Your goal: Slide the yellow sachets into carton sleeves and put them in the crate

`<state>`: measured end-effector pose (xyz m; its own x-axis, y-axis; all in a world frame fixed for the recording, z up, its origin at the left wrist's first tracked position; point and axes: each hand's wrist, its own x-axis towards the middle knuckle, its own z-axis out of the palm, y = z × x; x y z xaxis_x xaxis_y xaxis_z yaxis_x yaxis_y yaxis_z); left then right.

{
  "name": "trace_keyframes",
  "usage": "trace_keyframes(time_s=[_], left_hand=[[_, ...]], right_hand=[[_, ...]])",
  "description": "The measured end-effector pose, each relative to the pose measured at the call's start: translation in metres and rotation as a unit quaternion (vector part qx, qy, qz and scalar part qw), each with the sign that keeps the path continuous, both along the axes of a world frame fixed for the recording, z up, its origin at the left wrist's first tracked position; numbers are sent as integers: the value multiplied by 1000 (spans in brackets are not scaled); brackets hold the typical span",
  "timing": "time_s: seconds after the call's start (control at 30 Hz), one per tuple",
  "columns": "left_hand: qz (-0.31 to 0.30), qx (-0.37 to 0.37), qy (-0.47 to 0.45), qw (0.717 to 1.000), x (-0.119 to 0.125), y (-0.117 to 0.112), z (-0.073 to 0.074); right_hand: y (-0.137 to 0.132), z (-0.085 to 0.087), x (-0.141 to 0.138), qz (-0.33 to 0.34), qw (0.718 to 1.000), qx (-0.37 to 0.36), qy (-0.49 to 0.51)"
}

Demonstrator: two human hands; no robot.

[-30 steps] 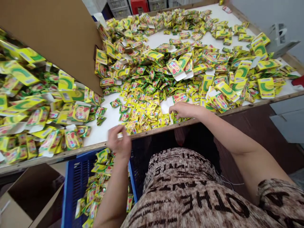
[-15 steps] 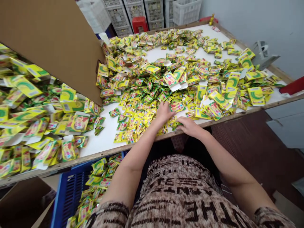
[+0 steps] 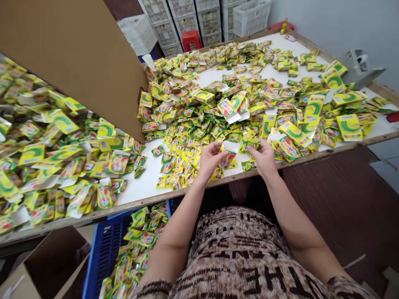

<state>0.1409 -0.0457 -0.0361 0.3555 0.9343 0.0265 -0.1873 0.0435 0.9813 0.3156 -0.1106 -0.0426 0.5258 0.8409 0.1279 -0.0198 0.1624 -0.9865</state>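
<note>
My left hand (image 3: 212,161) is closed, thumb and fingers on a small printed carton (image 3: 230,159) whose white flap stands open. Its palm side is partly hidden from me. Just to the right, my right hand (image 3: 264,160) pinches a small green and yellow sachet (image 3: 250,144) between thumb and fingers. Another green sachet (image 3: 248,166) lies on the white tabletop below it. A loose heap of yellow sachets (image 3: 183,162) spreads beside my left hand, and flat yellow cartons (image 3: 286,147) are piled to the right of my right hand.
A tall brown cardboard panel (image 3: 81,62) stands on the table at left, with more cartons (image 3: 59,158) beyond it. Under the wooden table edge (image 3: 149,195) sits a blue crate (image 3: 99,249) of packets. A grey tape dispenser (image 3: 358,68) stands at right; white crates (image 3: 252,18) are behind.
Both hands have come up from the table edge. The left now grips a carton with its flap open, and the right has moved rightward and up with a sachet. The view has shifted slightly.
</note>
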Motion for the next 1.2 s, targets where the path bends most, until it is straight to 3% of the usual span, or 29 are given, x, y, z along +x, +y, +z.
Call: trace_keyframes(time_s=[0.13, 0.23, 0.37, 0.47, 0.6, 0.67, 0.8, 0.87, 1.0, 1.13, 1.2], left_hand=[[4, -13, -11, 1000, 13, -16, -14], [54, -11, -11, 998, 13, -25, -21], [82, -9, -4, 997, 6, -33, -24], [53, -1, -8, 999, 0, -37, -21], [-54, 10, 26, 998, -7, -40, -15], [-70, 28, 42, 996, -10, -41, -15], [-36, 39, 65, 996, -11, -42, -15], [-5, 35, 83, 996, -9, -42, -14], [29, -15, 48, 998, -6, -44, -8], [-11, -50, -16, 999, -10, -47, -3], [-32, -64, -43, 996, -14, -47, -3]], right_hand=[[1, 10, -8, -19, 982, 37, -185], [0, 14, -13, 10, 937, 16, -350], [-4, 30, -20, 102, 867, -76, -482], [2, 53, -22, 175, 803, -131, -554], [14, 75, -20, 310, 736, -112, -591], [18, 74, -20, 313, 733, -120, -592], [16, 59, -27, 232, 790, -96, -560], [13, 54, -33, 221, 802, -60, -552], [8, 57, -43, 230, 786, -34, -573], [8, 62, -37, 274, 766, -36, -581], [8, 62, -30, 315, 771, -19, -553]])
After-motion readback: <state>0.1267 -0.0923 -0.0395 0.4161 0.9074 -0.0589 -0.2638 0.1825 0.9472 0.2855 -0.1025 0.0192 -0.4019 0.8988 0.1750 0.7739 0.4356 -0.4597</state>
